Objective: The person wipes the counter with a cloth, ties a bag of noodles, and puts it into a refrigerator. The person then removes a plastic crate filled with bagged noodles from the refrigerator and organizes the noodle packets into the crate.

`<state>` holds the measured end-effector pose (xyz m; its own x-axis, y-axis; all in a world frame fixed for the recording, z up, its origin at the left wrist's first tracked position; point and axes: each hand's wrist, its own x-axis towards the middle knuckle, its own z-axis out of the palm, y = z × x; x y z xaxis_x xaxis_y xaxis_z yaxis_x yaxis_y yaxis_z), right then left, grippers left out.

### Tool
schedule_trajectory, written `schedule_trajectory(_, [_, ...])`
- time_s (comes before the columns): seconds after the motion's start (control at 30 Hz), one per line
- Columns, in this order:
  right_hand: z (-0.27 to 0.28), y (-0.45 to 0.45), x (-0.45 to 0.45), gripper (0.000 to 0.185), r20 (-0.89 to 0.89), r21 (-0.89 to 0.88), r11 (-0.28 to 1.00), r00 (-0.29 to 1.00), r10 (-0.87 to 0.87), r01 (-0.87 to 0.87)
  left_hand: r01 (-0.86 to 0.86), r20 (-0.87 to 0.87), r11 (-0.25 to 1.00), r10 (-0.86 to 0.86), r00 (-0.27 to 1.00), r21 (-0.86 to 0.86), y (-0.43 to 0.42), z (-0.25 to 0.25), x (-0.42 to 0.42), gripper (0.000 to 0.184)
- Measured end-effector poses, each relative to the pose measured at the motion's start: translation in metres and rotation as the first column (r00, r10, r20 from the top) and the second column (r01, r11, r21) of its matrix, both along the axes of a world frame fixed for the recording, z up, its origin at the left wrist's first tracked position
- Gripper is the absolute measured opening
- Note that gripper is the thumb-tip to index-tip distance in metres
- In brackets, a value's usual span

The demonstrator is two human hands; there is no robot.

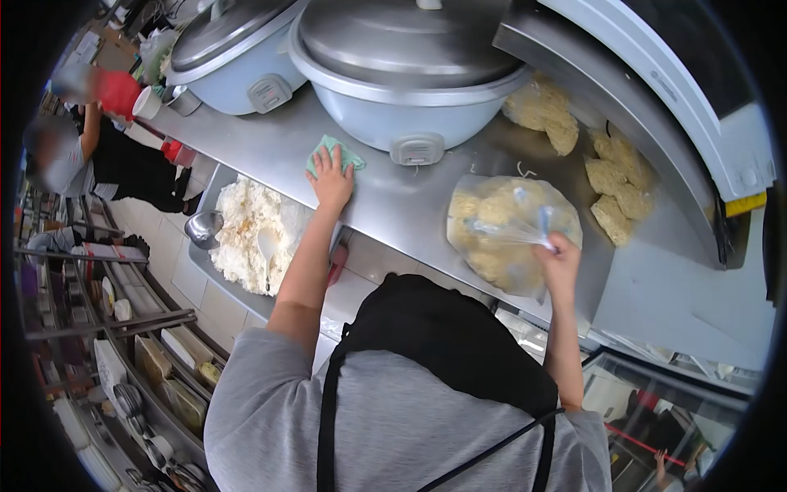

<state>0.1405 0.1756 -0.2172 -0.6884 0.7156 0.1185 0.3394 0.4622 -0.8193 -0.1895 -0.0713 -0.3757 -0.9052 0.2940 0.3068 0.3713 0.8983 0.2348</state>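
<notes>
My left hand (332,178) lies with fingers spread on a green cloth (348,157), pressed to the steel counter (393,205) in front of a large rice cooker (410,107). On the right, my right hand (558,256) is closed on the gathered plastic of a clear bag (492,217). Bundles of pale yellow noodles fill that bag, which rests on the counter. A few loose noodle strands (526,170) lie just behind it.
More bagged noodles (541,111) and noodle bundles (616,189) sit at the back right. A second cooker (238,74) stands further left. Below the counter edge is a tray (234,293) of white rice with a metal bowl (203,230) and spoon. Another person (123,156) stands at the far left.
</notes>
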Motion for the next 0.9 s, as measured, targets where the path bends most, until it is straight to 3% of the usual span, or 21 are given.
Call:
schedule_trajectory(0.1, [0.018,0.017,0.018,0.010,-0.105,-0.245,0.952,0.971,-0.215,0.184,0.204,-0.148,0.977,-0.194,0.970,0.055,-0.008,-0.018,-0.001,0.038])
schedule_trajectory(0.17, [0.040,0.011,0.019,0.026,-0.309,-0.445,0.787,0.752,-0.582,0.426,0.394,-0.099,0.907,-0.382,0.919,0.148,-0.015,-0.007,0.018,0.040])
schedule_trajectory(0.2, [0.048,0.014,0.026,0.040,-0.314,-0.433,0.756,0.704,-0.637,0.491,0.454,-0.076,0.881,-0.448,0.891,0.136,-0.019,-0.001,0.030,0.041])
schedule_trajectory(0.27, [0.065,0.029,0.056,0.036,-0.333,-0.441,0.806,0.762,-0.556,0.395,0.587,-0.074,0.805,-0.583,0.809,0.083,-0.039,0.019,0.039,0.040])
schedule_trajectory(0.33, [0.091,0.020,0.068,0.036,-0.340,-0.346,0.821,0.755,-0.561,0.454,0.615,-0.071,0.786,-0.611,0.788,0.062,-0.064,0.023,0.021,0.040])
schedule_trajectory(0.4, [0.102,0.013,0.082,0.023,-0.354,-0.188,0.825,0.746,-0.564,0.534,0.407,-0.097,0.911,-0.412,0.906,-0.068,-0.106,0.006,-0.034,0.038])
schedule_trajectory(0.43, [0.101,0.017,0.105,0.020,-0.300,-0.139,0.822,0.767,-0.567,0.553,0.271,-0.177,0.962,-0.270,0.947,-0.016,-0.130,-0.006,-0.070,0.037])
schedule_trajectory(0.47, [0.101,0.022,0.123,0.017,-0.244,-0.086,0.818,0.784,-0.571,0.569,0.107,-0.128,0.994,-0.109,0.986,-0.019,-0.154,-0.008,-0.097,0.040])
schedule_trajectory(0.5, [0.103,0.012,0.120,0.013,-0.291,-0.091,0.763,0.716,-0.635,0.640,-0.015,-0.178,0.999,0.006,0.984,-0.050,-0.178,-0.014,-0.125,0.045])
schedule_trajectory(0.57, [0.092,0.015,0.137,0.010,-0.325,-0.091,0.754,0.696,-0.640,0.651,-0.300,-0.077,0.946,0.311,0.947,0.123,-0.225,-0.046,-0.193,0.046])
schedule_trajectory(0.6, [0.084,0.020,0.147,0.008,-0.357,-0.126,0.727,0.653,-0.668,0.675,-0.402,0.104,0.891,0.389,0.915,0.209,-0.243,-0.041,-0.216,0.044])
schedule_trajectory(0.67, [0.065,0.024,0.147,0.007,-0.428,-0.168,0.641,0.530,-0.732,0.749,-0.594,0.287,0.740,0.522,0.803,0.316,-0.254,-0.011,-0.244,0.042])
schedule_trajectory(0.77, [0.015,0.058,0.196,0.012,-0.340,-0.170,0.629,0.554,-0.760,0.759,-0.540,0.300,0.793,0.462,0.835,0.281,-0.266,-0.012,-0.302,0.041])
schedule_trajectory(0.8, [0.006,0.051,0.182,0.015,-0.368,-0.210,0.604,0.510,-0.778,0.769,-0.537,0.302,0.795,0.457,0.837,0.283,-0.260,-0.016,-0.311,0.041])
schedule_trajectory(0.83, [-0.003,0.044,0.172,0.014,-0.288,-0.146,0.510,0.457,-0.842,0.848,-0.515,0.234,0.844,0.476,0.848,0.150,-0.250,-0.021,-0.315,0.041])
schedule_trajectory(0.87, [-0.015,0.042,0.165,0.012,-0.209,-0.118,0.502,0.473,-0.856,0.856,-0.494,0.168,0.870,0.486,0.858,0.006,-0.240,-0.028,-0.313,0.041])
schedule_trajectory(0.9, [-0.021,0.042,0.160,0.011,-0.124,-0.086,0.499,0.488,-0.864,0.862,-0.425,0.130,0.904,0.418,0.899,0.031,-0.229,-0.031,-0.303,0.041])
